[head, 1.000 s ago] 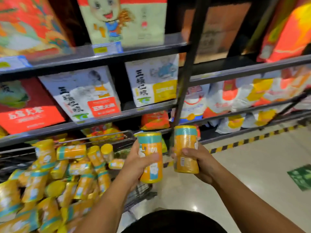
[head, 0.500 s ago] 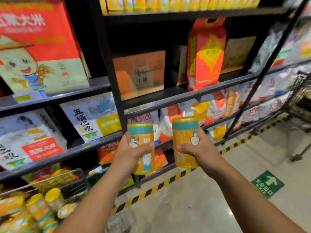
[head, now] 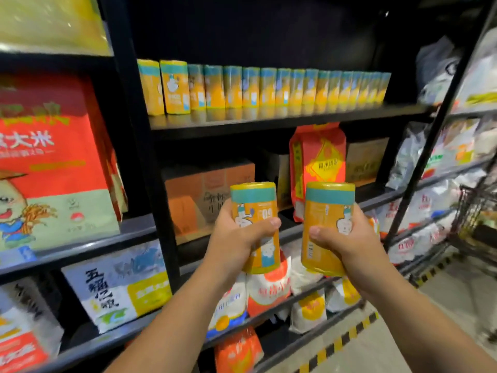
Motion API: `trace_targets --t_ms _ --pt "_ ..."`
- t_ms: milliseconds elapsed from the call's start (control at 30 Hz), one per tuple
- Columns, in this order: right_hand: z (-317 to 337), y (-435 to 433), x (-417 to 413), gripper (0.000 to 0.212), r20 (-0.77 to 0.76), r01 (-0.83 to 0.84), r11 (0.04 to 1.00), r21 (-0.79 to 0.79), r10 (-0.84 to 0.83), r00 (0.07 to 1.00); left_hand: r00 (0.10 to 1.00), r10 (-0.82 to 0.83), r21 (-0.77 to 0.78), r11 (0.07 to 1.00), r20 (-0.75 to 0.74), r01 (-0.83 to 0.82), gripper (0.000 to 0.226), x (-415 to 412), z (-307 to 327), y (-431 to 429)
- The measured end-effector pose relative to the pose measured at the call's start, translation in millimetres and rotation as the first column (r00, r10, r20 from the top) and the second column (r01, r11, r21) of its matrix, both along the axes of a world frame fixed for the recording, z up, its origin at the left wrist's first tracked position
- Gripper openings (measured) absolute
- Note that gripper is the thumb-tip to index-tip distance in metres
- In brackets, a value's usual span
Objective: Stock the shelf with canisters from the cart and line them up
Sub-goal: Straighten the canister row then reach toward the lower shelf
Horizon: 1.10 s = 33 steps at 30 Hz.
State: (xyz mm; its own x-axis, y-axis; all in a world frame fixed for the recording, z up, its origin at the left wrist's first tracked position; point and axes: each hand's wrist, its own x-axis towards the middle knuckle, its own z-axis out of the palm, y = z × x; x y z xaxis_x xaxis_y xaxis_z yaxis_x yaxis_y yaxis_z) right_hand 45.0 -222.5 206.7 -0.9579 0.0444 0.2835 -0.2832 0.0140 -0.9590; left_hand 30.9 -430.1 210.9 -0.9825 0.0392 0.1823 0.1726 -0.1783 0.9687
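Now, my left hand (head: 236, 239) clasped round left canister (head: 255, 201), right hand (head: 348, 246) round right canister (head: 324, 211); both seemingly upright.

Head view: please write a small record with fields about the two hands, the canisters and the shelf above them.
left hand: grips left canister, nearly upright
right hand: grips right canister, nearly upright
held canisters: side by side, not touching, below the shelf
row: like canisters standing close together on the shelf
bare space: at the shelf's right end, beside the row
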Motion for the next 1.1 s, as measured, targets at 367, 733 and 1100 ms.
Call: trace_targets --t_ms 367,733,1100 --pt "103.5 -18.5 -137.3 0.059 -0.217 -0.033 0.990 0.139 0.063 0.974 0.963 0.025 -0.019 0.999 -0.270 -0.031 0.060 -133.2 113.1 -28.9" --pt "144.6 -28.0 -232.2 0.060 -0.373 -0.043 0.999 -0.011 0.036 0.927 0.903 0.202 -0.169 0.944 -0.378 -0.282 0.065 -202.3 161.2 -36.2" --pt "161.0 -16.8 -336.5 0.074 -0.310 -0.177 0.947 0.269 0.259 0.915 0.794 0.489 -0.584 0.546 -0.361 -0.601 0.087 -258.2 176.5 -43.3"
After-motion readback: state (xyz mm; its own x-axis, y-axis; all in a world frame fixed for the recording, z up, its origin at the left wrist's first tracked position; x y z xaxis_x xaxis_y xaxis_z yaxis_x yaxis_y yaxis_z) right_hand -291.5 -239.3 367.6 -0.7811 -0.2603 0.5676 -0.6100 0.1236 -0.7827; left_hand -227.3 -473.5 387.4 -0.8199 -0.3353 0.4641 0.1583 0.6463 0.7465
